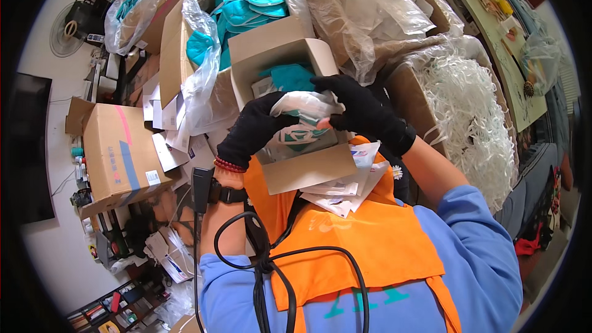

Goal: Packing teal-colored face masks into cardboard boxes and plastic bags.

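Observation:
My left hand (253, 126) and my right hand (364, 110), both in black gloves, hold a clear and white plastic bag (305, 103) with green print between them. Its top is bunched, and both sets of fingers are closed on its edges. A bare fingertip shows at the right glove. The bag is over an open small cardboard box (250, 65) in front of my chest. Inside this box lies a teal folded face mask (293, 78), with something whitish beside it. The bag and my hands hide the rest of the contents.
Behind stands a lined carton of teal face masks (253, 5). Another carton holds white packets (394, 9); a third, at right, holds tangled white straps (465, 111). More packets (345, 188) rest on my orange apron (364, 240). A black cable (265, 265) loops over my front. At left is a brown carton (126, 154).

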Tool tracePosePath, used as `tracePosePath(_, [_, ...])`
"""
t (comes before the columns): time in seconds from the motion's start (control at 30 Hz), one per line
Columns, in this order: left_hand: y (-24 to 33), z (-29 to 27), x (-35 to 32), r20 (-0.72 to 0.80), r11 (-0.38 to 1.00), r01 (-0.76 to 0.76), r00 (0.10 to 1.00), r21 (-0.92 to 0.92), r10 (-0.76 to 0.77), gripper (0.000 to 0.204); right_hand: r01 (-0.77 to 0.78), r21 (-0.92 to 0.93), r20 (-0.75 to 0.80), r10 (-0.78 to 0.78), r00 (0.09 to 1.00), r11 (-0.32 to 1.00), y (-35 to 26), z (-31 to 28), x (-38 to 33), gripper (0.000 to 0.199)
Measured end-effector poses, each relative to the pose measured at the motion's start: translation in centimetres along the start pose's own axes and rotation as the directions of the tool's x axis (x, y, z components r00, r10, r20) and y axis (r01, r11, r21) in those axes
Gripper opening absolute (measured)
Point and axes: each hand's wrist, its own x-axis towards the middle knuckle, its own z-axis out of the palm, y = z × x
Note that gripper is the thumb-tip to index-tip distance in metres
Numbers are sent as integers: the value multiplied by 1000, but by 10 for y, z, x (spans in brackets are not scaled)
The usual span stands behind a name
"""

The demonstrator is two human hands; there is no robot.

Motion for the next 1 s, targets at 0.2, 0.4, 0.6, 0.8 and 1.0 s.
tracePosePath(0.2, [-32, 2, -11, 26, 978, 22, 1000, -208, -17, 46, 23, -183, 70, -11, 997, 983, -14, 17, -1, 36])
tracePosePath(0.4, [-44, 20, -6, 41, 975, 37, 999, -218, -28, 54, -141, -209, -50, 133, 990, 968, -11, 36, -10, 18])
tracePosePath(0.6, [-52, 3, -7, -54, 998, 57, 997, 27, -55, 75, -190, -70, -204, 172, 964, 979, -5, -4, -5, 24])
tracePosePath(0.8, [-69, 15, 3, -103, 979, -42, 994, -198, 22, 68, -350, 57, -209, 354, 912, 935, -22, -19, 1, 31])
tracePosePath(1.0, [-48, 8, 3, 117, 917, 44, 993, -396, 3, 66, -322, -63, -311, 288, 906, 945, -9, -25, 5, 29])
